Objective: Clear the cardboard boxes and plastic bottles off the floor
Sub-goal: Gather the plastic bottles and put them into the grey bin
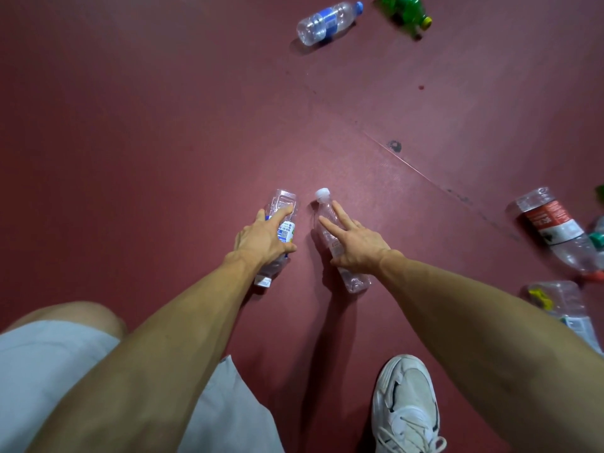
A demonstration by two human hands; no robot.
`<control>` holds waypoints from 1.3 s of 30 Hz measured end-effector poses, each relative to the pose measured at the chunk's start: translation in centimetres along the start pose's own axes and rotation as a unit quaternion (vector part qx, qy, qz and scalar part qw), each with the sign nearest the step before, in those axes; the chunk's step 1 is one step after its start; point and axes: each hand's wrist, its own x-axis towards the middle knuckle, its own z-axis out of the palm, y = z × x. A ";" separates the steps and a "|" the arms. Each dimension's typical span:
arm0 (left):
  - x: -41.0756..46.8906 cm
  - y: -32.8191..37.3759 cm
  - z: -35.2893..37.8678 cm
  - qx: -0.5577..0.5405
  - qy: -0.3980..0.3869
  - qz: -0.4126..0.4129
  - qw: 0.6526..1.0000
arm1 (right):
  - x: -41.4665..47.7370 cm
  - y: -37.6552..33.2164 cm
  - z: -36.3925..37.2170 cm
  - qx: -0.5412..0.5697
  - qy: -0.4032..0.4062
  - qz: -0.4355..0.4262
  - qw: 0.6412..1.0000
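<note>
On the red floor (157,132) much is left — a labelled bottle (283,201) is gripped by the curled left hand (263,238), a white-capped bottle (354,281) only touched by the right hand's (358,241) straight, spread fingers (343,214), a green bottle (405,10) untouched beyond.

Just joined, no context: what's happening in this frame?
A person bends low over a dark red floor, collecting plastic bottles. The left hand grips a clear blue-labelled bottle; the right hand lays straight fingers on a white-capped bottle, not yet closed round it. A blue-capped bottle, a green bottle and a red-labelled bottle lie farther off. No cardboard boxes in view.
</note>
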 end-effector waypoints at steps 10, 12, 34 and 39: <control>-4.0 1.9 -6.1 0.079 -0.004 -0.007 0.997 | -3.3 -0.5 -6.6 0.076 0.045 0.026 0.996; -6.6 5.0 -10.4 0.085 0.005 -0.005 0.996 | -6.8 -0.5 -10.7 0.088 0.041 0.048 0.994; -41.1 40.7 -51.1 0.088 0.037 0.272 0.957 | -58.0 -3.5 -54.7 0.183 0.156 0.299 0.923; -45.9 46.4 -50.9 0.125 0.023 0.384 0.915 | -66.5 -4.7 -53.1 0.214 0.188 0.368 0.885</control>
